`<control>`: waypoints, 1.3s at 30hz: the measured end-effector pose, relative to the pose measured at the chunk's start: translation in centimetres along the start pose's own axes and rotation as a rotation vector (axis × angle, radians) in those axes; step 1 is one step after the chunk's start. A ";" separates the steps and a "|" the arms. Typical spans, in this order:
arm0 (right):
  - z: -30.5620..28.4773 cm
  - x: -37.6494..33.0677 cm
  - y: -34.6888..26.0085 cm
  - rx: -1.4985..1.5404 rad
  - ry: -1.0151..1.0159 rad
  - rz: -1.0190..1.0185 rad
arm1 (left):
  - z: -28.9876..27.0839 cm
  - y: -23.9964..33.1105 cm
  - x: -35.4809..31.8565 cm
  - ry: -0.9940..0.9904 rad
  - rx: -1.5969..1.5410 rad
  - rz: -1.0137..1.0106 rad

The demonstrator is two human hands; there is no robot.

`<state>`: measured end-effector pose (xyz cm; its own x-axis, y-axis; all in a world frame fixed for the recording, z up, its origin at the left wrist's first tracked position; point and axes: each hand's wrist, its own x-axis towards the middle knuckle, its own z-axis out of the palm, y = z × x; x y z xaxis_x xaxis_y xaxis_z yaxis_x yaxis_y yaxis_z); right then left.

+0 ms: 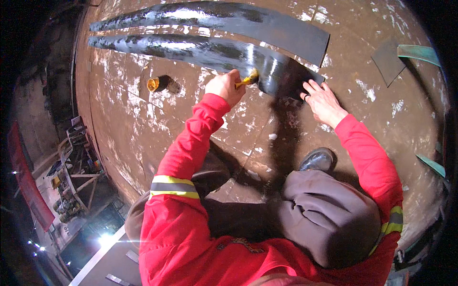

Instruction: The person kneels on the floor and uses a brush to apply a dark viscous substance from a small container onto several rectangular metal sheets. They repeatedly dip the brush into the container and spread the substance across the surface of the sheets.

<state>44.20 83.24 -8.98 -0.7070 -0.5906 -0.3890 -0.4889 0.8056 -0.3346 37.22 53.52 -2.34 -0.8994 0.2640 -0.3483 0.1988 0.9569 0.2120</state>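
My left hand is closed around the yellow handle of a small brush. The brush head touches the near edge of a long dark strip, which looks like rubber sheet. Along much of its length the strip is glossy and wet-looking, and it bulges up beside the brush. On its right end rest the spread fingers of my right hand; nothing is gripped in them. A second dark strip lies just beyond, glossy toward the left and matte at its right end.
A small cup with a yellow-orange mouth is on the brown, white-smeared surface to the left. Off to the right are a grey sheet piece and a green strip. Past the surface's left edge stands a cluttered frame.
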 end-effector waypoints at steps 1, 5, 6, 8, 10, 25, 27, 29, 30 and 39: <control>-0.1 0.0 0.1 0.008 0.011 -0.005 | -1.2 0.2 0.3 0.006 0.008 -0.014; 0.0 0.4 -0.3 0.003 0.064 -0.014 | -7.0 -1.0 0.6 0.061 0.133 -0.077; 0.0 0.3 -0.2 -0.003 0.065 -0.001 | -7.3 -0.7 1.1 0.047 0.169 -0.101; 0.2 0.5 -0.1 0.004 0.076 0.009 | -6.0 -2.2 1.7 0.085 0.233 -0.126; -0.2 0.5 -0.4 -0.011 0.078 0.003 | -4.4 -4.1 1.9 0.085 0.247 -0.189; -0.5 1.2 -0.7 0.038 0.048 0.026 | -4.4 -11.7 3.8 0.225 -0.057 -0.170; -0.4 1.2 -0.5 0.042 0.047 0.033 | -2.3 -5.3 3.0 -0.013 -0.199 -0.023; -0.5 1.3 -0.6 0.049 0.055 0.026 | 0.3 -2.2 2.5 0.044 -0.125 0.017; -0.5 1.3 -0.6 0.052 0.057 0.023 | 1.0 -3.0 2.8 0.049 -0.087 -0.064; -0.6 1.0 -0.8 0.078 0.072 0.035 | -2.0 -6.3 2.1 0.069 0.410 -0.343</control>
<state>43.55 81.99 -8.56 -0.7593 -0.5548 -0.3400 -0.4236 0.8181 -0.3890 33.29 47.84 -2.52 -0.9601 -0.0673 -0.2714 0.0125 0.9593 -0.2822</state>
